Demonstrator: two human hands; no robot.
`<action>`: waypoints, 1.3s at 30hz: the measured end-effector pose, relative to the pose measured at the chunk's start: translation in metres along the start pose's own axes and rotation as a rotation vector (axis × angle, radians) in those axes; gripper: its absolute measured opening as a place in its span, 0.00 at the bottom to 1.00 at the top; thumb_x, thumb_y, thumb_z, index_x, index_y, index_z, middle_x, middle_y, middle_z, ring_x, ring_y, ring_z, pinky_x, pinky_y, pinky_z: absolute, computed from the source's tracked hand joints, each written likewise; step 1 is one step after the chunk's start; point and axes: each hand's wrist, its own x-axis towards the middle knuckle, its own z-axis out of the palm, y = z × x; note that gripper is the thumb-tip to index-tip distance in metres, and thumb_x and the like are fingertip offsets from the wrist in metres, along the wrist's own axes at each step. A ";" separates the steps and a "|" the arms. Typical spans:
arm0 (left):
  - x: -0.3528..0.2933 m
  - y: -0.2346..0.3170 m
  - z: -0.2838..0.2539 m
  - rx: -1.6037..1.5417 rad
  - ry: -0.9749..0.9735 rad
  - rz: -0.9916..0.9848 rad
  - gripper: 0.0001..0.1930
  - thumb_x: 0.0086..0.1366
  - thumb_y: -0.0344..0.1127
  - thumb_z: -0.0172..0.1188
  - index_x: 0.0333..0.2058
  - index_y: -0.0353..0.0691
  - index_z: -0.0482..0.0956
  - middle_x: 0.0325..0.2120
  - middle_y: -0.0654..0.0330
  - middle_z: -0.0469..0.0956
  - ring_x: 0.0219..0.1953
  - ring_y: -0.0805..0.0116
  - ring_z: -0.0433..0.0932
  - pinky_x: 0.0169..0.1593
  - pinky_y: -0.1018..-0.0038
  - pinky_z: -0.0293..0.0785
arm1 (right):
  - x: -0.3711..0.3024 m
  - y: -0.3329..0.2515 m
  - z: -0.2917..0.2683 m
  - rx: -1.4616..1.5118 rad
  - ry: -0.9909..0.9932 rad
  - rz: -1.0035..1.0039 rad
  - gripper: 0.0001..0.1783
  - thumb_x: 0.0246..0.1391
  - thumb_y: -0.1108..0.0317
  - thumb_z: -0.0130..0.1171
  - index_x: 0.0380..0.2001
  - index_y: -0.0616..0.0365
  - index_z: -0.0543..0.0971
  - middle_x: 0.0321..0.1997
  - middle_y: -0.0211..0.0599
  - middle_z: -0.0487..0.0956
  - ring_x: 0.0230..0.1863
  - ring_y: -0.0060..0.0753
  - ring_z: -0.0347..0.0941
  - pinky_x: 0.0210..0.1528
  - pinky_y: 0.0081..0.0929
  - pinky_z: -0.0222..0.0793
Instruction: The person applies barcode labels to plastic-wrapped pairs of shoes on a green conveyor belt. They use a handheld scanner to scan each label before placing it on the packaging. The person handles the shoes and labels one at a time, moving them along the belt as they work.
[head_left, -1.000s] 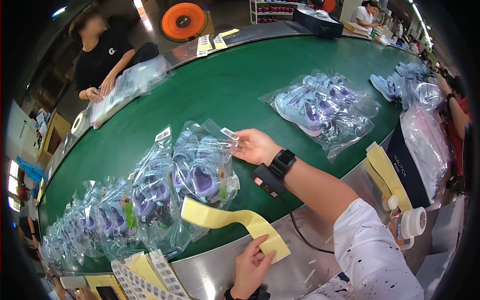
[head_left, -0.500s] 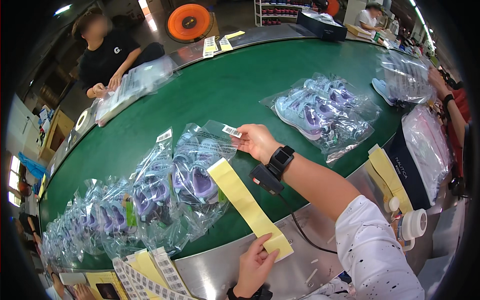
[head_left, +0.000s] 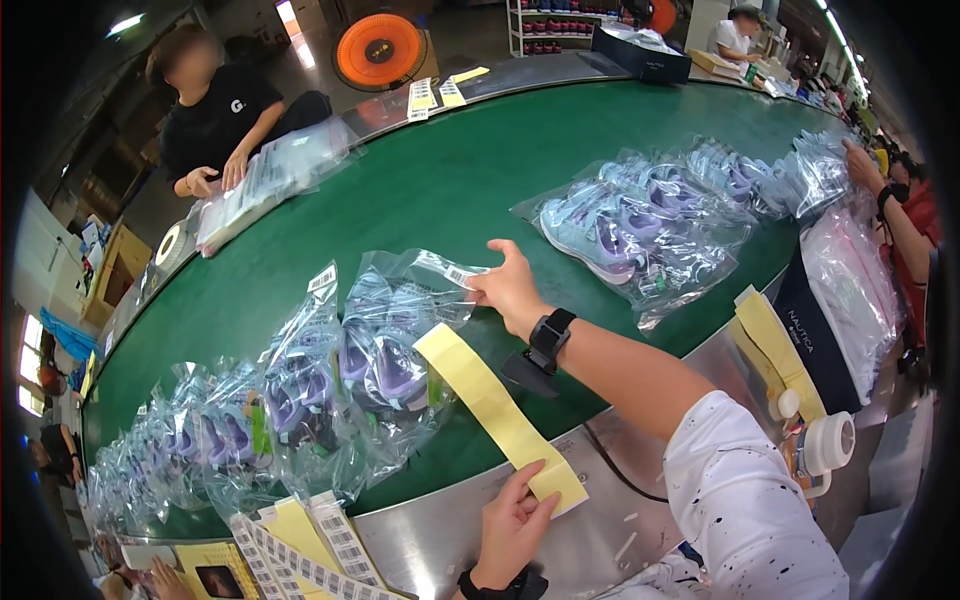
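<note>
My right hand (head_left: 512, 290) is at the upper corner of a clear plastic bag (head_left: 395, 345) holding light-blue and lilac shoes. Its thumb presses beside a small white barcode label (head_left: 461, 275) on that corner, while the index finger points up; the lower fingers are partly hidden. Between the fingers and thumb of my left hand (head_left: 512, 522) is the near end of a yellow label-backing strip (head_left: 490, 400). The strip slants away over the belt edge, its far end beside the bagged shoes. A black band and device (head_left: 545, 350) sit on my right wrist.
More bagged shoes (head_left: 215, 430) line the green belt (head_left: 420, 180) at left; others (head_left: 640, 220) lie right. Barcode label sheets (head_left: 320, 560) rest on the metal edge. A white bottle (head_left: 828, 445) and a dark box (head_left: 815, 330) stand at right. Co-workers handle bags across and at right.
My right index finger has lifted off the bag corner, which now bends upward. The right-hand bagged shoes shifted slightly left. The co-worker at right has moved a bag, and more shoes show there.
</note>
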 end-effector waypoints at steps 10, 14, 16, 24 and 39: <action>-0.010 0.016 0.009 0.026 -0.255 -0.036 0.17 0.63 0.24 0.59 0.51 0.34 0.74 0.34 0.60 0.81 0.36 0.80 0.78 0.40 0.83 0.73 | 0.041 -0.084 -0.172 -0.872 0.055 -0.629 0.18 0.53 0.71 0.59 0.48 0.64 0.76 0.44 0.43 0.81 0.44 0.35 0.77 0.51 0.28 0.70; -0.009 0.017 0.023 0.069 -0.529 -0.068 0.12 0.63 0.28 0.60 0.46 0.38 0.80 0.27 0.66 0.79 0.28 0.83 0.73 0.34 0.83 0.70 | 0.060 -0.057 -0.249 -1.087 0.032 -0.738 0.24 0.47 0.64 0.63 0.49 0.58 0.77 0.51 0.46 0.76 0.54 0.45 0.71 0.59 0.36 0.64; -0.005 0.007 0.021 0.073 -0.421 -0.006 0.13 0.63 0.27 0.60 0.47 0.37 0.80 0.27 0.66 0.79 0.28 0.83 0.72 0.32 0.82 0.70 | 0.053 -0.050 -0.225 -1.031 0.081 -0.704 0.25 0.45 0.64 0.65 0.49 0.56 0.78 0.49 0.46 0.77 0.53 0.47 0.71 0.58 0.37 0.65; 0.010 -0.008 0.024 -0.019 -0.049 0.091 0.09 0.65 0.26 0.58 0.44 0.32 0.78 0.29 0.62 0.79 0.30 0.81 0.74 0.35 0.81 0.76 | -0.009 -0.008 -0.107 -0.858 -0.259 -0.699 0.17 0.45 0.68 0.64 0.42 0.53 0.81 0.52 0.48 0.72 0.52 0.49 0.71 0.55 0.38 0.67; 0.014 -0.004 0.033 0.003 0.115 0.120 0.10 0.65 0.25 0.56 0.44 0.30 0.77 0.29 0.63 0.79 0.32 0.81 0.75 0.37 0.80 0.77 | -0.223 -0.031 -0.156 -0.437 -0.433 -0.073 0.19 0.54 0.76 0.59 0.50 0.62 0.74 0.30 0.28 0.77 0.32 0.14 0.70 0.36 0.17 0.68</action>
